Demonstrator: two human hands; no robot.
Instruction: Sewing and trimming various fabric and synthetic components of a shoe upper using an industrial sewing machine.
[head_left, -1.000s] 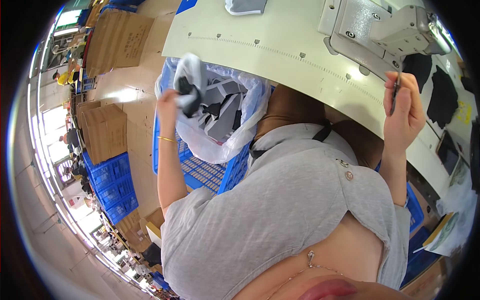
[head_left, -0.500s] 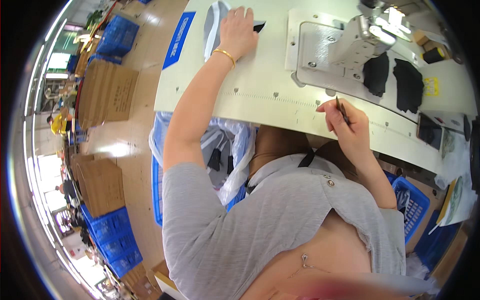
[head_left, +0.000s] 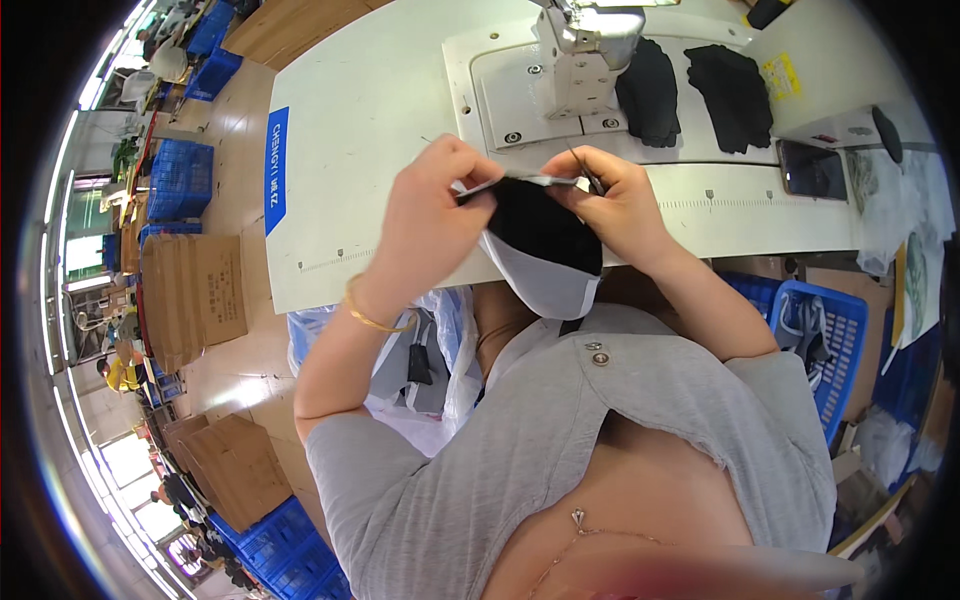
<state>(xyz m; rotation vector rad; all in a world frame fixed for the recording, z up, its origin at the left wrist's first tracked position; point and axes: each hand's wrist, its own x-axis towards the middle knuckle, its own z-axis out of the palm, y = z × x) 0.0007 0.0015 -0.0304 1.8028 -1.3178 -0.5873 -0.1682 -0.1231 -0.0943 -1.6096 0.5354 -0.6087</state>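
Observation:
A grey and black sewn fabric piece point(head_left: 548, 235) hangs between my two hands, over the table's front edge and in front of my lap. My left hand point(head_left: 438, 205) pinches its upper left edge with closed fingers. At the upper right edge my right hand point(head_left: 618, 205) grips the cloth between thumb and fingers. That same hand also keeps a slim dark pointed tool point(head_left: 592, 178) tucked in the fingers; its exact kind is unclear. The sewing machine point(head_left: 585, 75) stands just beyond my hands, with stacks of black fabric pieces point(head_left: 648, 95) to its right.
A phone point(head_left: 812, 168) lies on the white table point(head_left: 350, 190), near its right end. Below the table are a plastic-lined bin of grey and black pieces point(head_left: 420, 365) at left and a blue basket point(head_left: 840, 325) at right. Cardboard boxes point(head_left: 205, 290) stand on the floor further left.
My left hand has brought the fabric piece from the far left of the table toward me. My right hand has moved up to meet it and grips its edge. The view has shifted.

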